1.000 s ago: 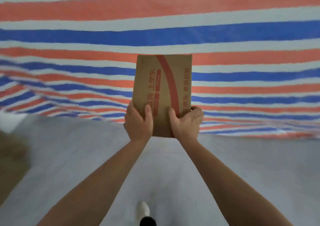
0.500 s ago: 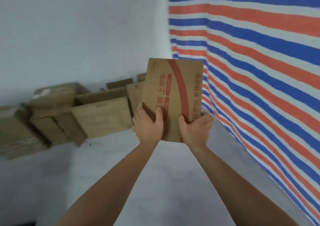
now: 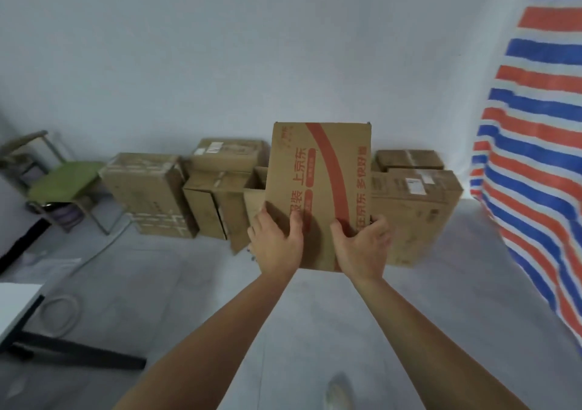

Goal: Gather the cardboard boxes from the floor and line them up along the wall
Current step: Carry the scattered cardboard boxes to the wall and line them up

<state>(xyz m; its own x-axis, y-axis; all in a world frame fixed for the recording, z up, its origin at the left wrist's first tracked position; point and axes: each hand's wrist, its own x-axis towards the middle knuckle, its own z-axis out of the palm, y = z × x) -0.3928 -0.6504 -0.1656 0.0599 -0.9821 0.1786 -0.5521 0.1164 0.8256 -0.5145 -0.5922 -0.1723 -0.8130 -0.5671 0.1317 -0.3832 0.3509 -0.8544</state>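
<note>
Box [image 3: 321, 173] held upright in both hands, in front of the row of boxes [image 3: 148, 189] at the wall [image 3: 220, 63].

Left hand [image 3: 277, 246] grips the box's lower left edge, thumb on the printed face, fingers wrapped round the edge. Right hand [image 3: 362, 246] grips the lower right edge the same way. The box is off the floor [image 3: 189, 283], red stripe and red print toward the camera, covering the middle of the row. The row stands on the floor against the grey wall. Green-seated chair [image 3: 59, 179] just left of the row. Red, blue and white striped tarp [image 3: 535, 157] hangs at right. Desk [image 3: 15, 299] edge at far left. Blurred shoe [image 3: 337, 394] at the bottom edge.
</note>
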